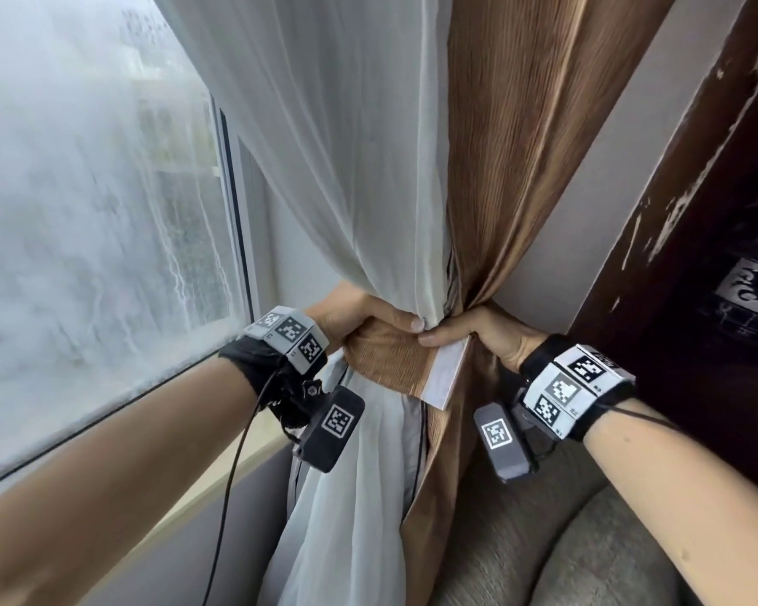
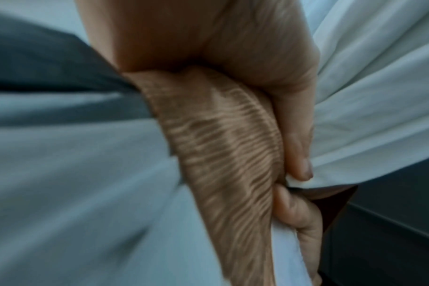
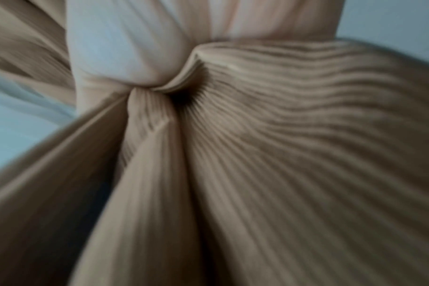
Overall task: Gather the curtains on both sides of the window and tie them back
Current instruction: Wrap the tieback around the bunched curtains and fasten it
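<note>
Two hands meet at the waist of a gathered curtain bundle beside a rain-streaked window (image 1: 97, 203), where a sheer white curtain (image 1: 346, 146) and a pleated brown curtain (image 1: 513, 168) are drawn together against the wall at the window's right side. The left hand (image 1: 359, 317) curls round the tieback band (image 1: 390, 360), a brown strip with a white lining, and presses it to the front of the bundle; the left wrist view shows the thumb (image 2: 296, 147) clamping that band against the white cloth. The right hand (image 1: 478, 334) grips the bundle from the opposite side, its thumb (image 1: 438, 338) pinching the band's top edge just beside the left fingertips. The band runs crosswise to the bundle, whose long axis hangs vertically, so the closing move appears to turn on carrying the free end, which points toward the right hand, round behind the cloth. The right hand looks nearer that end. Hidden from all views are the back of the bundle, any hook or fastening on the wall, and the right hand's fingers behind the folds; the right wrist view shows only blurred brown pleats and a bulge of white fabric. A grey sofa (image 1: 565, 540) sits below.
</note>
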Motion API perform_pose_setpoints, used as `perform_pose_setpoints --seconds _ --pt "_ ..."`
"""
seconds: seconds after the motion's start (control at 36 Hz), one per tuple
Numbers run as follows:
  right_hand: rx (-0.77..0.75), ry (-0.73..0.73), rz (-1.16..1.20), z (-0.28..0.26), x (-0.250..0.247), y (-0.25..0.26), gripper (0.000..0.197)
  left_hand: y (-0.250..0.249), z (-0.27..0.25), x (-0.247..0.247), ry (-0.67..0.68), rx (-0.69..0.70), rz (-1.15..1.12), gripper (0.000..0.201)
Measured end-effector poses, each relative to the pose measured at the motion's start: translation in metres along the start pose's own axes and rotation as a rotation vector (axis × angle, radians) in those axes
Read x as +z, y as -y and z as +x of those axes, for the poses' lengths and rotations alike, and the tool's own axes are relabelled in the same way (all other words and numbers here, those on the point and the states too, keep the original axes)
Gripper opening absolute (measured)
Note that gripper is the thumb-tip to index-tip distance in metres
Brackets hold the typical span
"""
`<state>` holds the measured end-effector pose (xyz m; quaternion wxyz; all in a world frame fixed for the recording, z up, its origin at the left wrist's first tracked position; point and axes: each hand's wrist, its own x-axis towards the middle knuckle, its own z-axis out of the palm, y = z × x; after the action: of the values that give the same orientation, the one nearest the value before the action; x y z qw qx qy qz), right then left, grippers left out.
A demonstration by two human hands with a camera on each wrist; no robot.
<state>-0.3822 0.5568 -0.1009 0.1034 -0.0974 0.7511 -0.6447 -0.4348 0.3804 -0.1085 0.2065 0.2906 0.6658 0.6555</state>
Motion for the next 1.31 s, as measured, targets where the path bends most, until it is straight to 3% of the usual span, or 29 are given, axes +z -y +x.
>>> perform_pose_setpoints --seconds 0.08,0.25,0.53,0.64,0.69,0.75,0.86,0.94,1.03,1.11,1.17,1.19,1.28,1.31 --pt "0.016 -0.013 0.027 0.003 -0.003 -0.006 0.037 -0.002 0.002 -0.003 -0.019 0.019 0.006 0.051" --pt "0.145 0.103 0.119 0.013 -0.013 -0.011 0.038 -0.001 0.007 -0.010 -0.020 -0.005 0.044 0.045" --pt "0.161 0.182 -0.082 0.017 -0.015 0.001 0.042 -0.007 -0.002 -0.008 0.042 -0.019 0.066 0.032" --pt "0.165 0.157 -0.163 0.018 -0.013 0.005 0.037 -0.005 0.001 -0.010 -0.167 0.008 0.207 0.069" --pt "0.159 0.134 -0.146 0.018 -0.012 0.006 0.026 -0.005 0.001 -0.010 -0.294 0.085 0.242 0.068" --pt "0.158 0.074 -0.135 0.018 -0.010 0.004 0.018 -0.007 0.001 -0.009 -0.391 0.103 0.269 0.079" --pt "0.076 -0.019 -0.255 0.020 0.001 0.003 0.021 -0.019 0.000 0.010 -0.493 0.119 0.424 0.081" --pt "-0.027 -0.166 -0.311 0.019 0.010 0.006 0.021 -0.021 0.010 0.029 -0.625 0.042 0.527 0.117" --pt "-0.055 -0.195 -0.412 0.016 0.016 0.006 0.030 -0.019 0.020 0.039 -0.771 -0.092 0.512 0.155" --pt "0.103 -0.226 -0.418 0.013 0.020 0.004 0.062 -0.020 0.024 0.041 -0.853 -0.095 0.482 0.152" --pt "0.111 -0.234 -0.413 0.010 0.020 0.004 0.075 -0.022 0.025 0.044 -0.871 -0.085 0.470 0.145" --pt "0.082 -0.228 -0.411 0.007 0.021 0.004 0.071 -0.022 0.024 0.044 -0.880 -0.075 0.465 0.143" --pt "0.026 -0.184 -0.322 -0.005 0.021 0.009 0.028 -0.019 0.021 0.042 -0.905 -0.029 0.451 0.128" --pt "0.049 -0.137 -0.221 -0.007 0.018 0.006 0.021 -0.019 0.019 0.040 -0.908 -0.019 0.455 0.121"
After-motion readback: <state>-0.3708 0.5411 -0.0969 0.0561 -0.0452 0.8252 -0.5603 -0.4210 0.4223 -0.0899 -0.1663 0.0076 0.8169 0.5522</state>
